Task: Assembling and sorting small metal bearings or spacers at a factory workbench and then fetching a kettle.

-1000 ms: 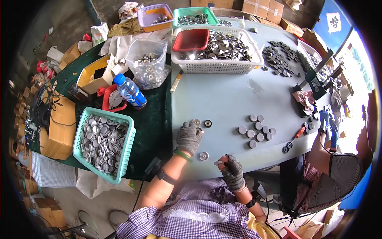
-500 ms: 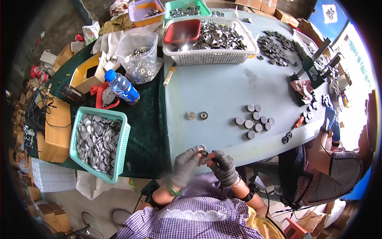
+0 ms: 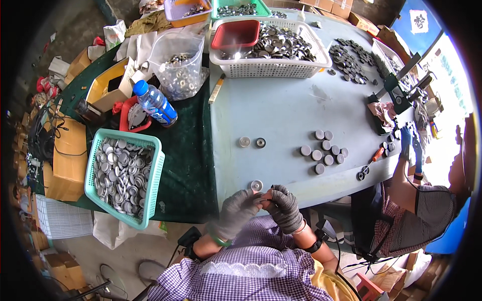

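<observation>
My left hand (image 3: 238,212) and my right hand (image 3: 284,208), both in grey fingerless gloves, meet at the table's near edge. Their fingertips are pinched together on a small dark round part (image 3: 262,196), mostly covered by the fingers. Just beyond the left fingertips lies a light grey round cap (image 3: 256,185), its hollow side showing. Farther in on the table are another light cap (image 3: 244,142) and a darker round piece (image 3: 260,143), side by side. To their right sits a group of grey round discs (image 3: 325,146).
A green basket of grey caps (image 3: 154,185) stands at left, near a blue-capped bottle (image 3: 155,104) and a clear bag of parts (image 3: 179,70). A white basket (image 3: 271,69) with a red tray (image 3: 235,36) is at the back. Scissors (image 3: 361,175) and a co-worker's arm (image 3: 400,173) are at right.
The fingers have closed further round the dark part, which shows less. The light cap beyond my left fingertips is now more exposed. The view has shifted slightly; the co-worker's hand has moved farther in.
</observation>
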Motion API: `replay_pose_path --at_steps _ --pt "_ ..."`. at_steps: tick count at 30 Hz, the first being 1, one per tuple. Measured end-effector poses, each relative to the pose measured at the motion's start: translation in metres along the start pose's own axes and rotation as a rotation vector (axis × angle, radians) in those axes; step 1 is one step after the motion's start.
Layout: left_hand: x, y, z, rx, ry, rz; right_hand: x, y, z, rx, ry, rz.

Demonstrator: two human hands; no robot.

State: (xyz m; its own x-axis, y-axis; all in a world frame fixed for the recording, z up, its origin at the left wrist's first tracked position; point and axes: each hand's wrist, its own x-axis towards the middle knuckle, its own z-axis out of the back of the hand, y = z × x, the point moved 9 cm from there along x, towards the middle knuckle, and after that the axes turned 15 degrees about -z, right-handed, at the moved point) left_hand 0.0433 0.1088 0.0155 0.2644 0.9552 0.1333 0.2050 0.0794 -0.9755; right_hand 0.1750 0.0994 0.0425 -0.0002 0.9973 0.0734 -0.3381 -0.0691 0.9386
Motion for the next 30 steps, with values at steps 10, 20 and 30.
replay_pose_path --at_steps 10,20,30 --pt "-0.001 -0.003 0.005 0.259 0.096 -0.126 -0.005 -0.012 -0.003 0.052 -0.019 -0.036" --pt "-0.003 -0.021 0.006 0.403 0.088 -0.321 -0.011 -0.011 -0.019 0.056 0.104 0.006" --pt "-0.009 -0.014 0.005 0.362 0.094 -0.240 -0.022 -0.023 -0.026 0.125 0.106 -0.083"
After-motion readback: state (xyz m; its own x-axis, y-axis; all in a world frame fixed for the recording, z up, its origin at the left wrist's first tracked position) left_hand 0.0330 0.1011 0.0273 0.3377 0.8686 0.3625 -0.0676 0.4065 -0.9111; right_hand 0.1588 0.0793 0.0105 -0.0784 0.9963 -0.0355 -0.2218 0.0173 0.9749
